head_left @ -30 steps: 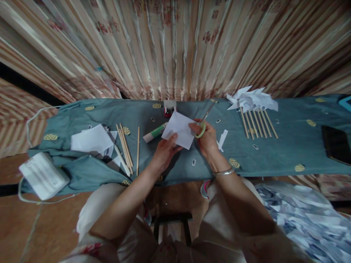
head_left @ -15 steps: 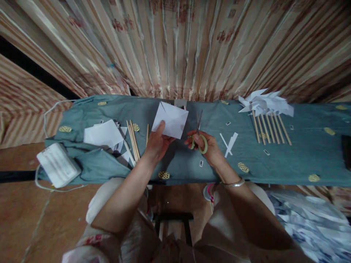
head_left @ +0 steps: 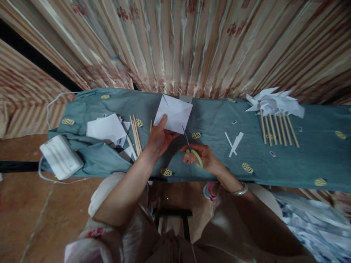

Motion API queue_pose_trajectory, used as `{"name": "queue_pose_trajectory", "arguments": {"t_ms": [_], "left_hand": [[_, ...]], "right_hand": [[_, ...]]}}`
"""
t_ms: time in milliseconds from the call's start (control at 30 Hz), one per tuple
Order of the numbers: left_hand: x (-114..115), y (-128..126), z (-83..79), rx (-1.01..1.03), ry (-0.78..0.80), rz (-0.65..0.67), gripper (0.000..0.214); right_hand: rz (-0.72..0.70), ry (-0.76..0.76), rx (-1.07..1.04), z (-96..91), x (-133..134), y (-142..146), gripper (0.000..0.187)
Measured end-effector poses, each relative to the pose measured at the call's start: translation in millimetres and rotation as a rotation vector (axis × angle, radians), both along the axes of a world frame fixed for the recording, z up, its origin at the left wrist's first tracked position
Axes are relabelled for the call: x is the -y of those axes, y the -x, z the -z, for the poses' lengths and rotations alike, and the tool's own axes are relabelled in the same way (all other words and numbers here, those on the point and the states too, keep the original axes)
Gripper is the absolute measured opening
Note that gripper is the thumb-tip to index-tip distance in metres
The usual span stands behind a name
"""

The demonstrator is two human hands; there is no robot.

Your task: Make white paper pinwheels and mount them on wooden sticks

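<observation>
My left hand (head_left: 158, 137) pinches a creased white paper square (head_left: 173, 113) by its lower left corner and holds it up above the teal cloth table (head_left: 214, 164). My right hand (head_left: 204, 157) is closed in the green handles of a pair of scissors (head_left: 191, 148). The blades point up and left, and their tip meets the paper's lower edge. A silver bangle sits on my right wrist.
Loose wooden sticks (head_left: 135, 137) and white paper sheets (head_left: 105, 128) lie to the left. A white box (head_left: 60, 157) with a cord sits on the left end. Paper strips (head_left: 233, 143) lie to the right, and several finished paper pinwheels on sticks (head_left: 275, 113) lie at far right. A striped curtain hangs behind.
My left hand lifted the paper square up and away from me. My right hand drew back toward me with the scissors and turned the blades toward the paper's lower edge.
</observation>
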State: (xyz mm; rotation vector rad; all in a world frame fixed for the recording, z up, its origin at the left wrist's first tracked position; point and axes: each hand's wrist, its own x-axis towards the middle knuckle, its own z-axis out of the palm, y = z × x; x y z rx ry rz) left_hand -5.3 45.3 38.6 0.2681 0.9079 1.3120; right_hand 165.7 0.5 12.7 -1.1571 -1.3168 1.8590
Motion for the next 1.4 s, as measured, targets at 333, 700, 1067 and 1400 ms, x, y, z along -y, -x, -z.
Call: {"name": "queue_pose_trajectory", "arguments": {"t_ms": [333,700,1067,1400], "left_hand": [[2.4,-5.2,-1.9,-0.025,0.011,-0.009,0.014],[2.8,-5.4,1.7,-0.035,0.009,-0.007,0.019],[2.2,-2.7,6.3,-0.014,-0.023,-0.016,0.008],[4.7,-7.4,10.0,-0.02,-0.002,-0.007,0.011]], "right_hand": [[0.053,0.036,-0.024,-2.0,0.1,1.6,0.044],[0.059,0.035,-0.021,1.4,0.0,0.7,0.043],[0.106,0.089,-0.017,0.1,-1.0,2.3,0.042],[0.112,0.06,-0.018,1.0,-0.6,2.1,0.038]]}}
